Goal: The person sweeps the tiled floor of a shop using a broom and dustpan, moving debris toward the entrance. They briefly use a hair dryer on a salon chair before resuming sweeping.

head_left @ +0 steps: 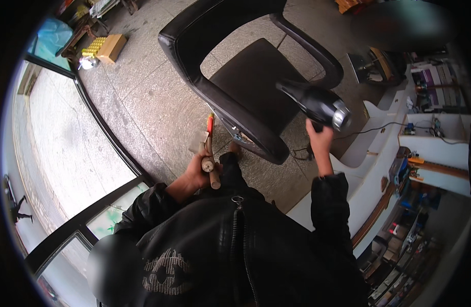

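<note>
My left hand grips a bundle of tools: wooden handles and one with a red handle, pointing up toward the chair. My right hand holds a black hair dryer by its handle, raised over the seat of a black leather chair with curved armrests. The dryer's silver rear end faces right. A cord trails from it toward the right. My black jacket fills the lower part of the view.
A white counter with shelves and small items stands to the right. A cardboard box and yellow objects lie on the stone floor at the upper left. A glass door with a dark frame runs along the left.
</note>
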### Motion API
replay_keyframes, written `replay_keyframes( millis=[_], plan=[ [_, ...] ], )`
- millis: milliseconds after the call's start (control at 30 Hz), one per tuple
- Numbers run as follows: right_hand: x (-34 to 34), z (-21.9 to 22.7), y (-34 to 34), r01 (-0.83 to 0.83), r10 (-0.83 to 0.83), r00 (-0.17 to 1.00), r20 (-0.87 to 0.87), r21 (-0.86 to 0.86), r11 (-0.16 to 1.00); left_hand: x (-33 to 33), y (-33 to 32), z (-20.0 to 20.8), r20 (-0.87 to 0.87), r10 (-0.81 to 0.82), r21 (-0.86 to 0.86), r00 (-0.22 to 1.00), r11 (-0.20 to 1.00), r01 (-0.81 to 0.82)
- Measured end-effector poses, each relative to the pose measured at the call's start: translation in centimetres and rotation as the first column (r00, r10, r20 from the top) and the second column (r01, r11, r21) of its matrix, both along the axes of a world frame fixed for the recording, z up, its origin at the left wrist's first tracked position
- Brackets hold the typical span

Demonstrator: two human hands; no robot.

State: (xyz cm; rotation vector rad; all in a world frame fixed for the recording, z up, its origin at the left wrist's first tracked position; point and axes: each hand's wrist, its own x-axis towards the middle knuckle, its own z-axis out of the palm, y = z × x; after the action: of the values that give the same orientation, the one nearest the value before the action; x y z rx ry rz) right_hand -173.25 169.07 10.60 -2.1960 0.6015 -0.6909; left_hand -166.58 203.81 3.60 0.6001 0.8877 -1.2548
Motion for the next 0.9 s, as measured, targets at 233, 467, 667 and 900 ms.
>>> replay_keyframes(
  millis=[233,467,667,900],
  plan=[
    [16.1,-9.0,-3.7,-0.071,0.035,0.986,-0.161,-0.224,0.972,2.3,-1.4,2.1,0.02,0.125,-0.123,0.992,0.985,-0.121],
    [23.8,-13.5,-11.9,0.005,-0.092,0.935,-0.343,-0.244,0.97,3.6,-3.6,2.9,-0.234,0.255,-0.093,0.938,0.955,-0.283],
    [28.8,-17.0,-16.6,0.045,-0.199,0.855,-0.48,-0.313,0.949,4.5,-5.1,2.7,-0.195,0.265,-0.05,0.944,0.959,-0.279],
    [30.7,-21.0,-11.6,0.124,-0.164,0.895,-0.416,-0.122,0.985,5.9,-7.2,3.0,-0.356,0.353,-0.003,0.865,0.925,-0.379]
  ],
)
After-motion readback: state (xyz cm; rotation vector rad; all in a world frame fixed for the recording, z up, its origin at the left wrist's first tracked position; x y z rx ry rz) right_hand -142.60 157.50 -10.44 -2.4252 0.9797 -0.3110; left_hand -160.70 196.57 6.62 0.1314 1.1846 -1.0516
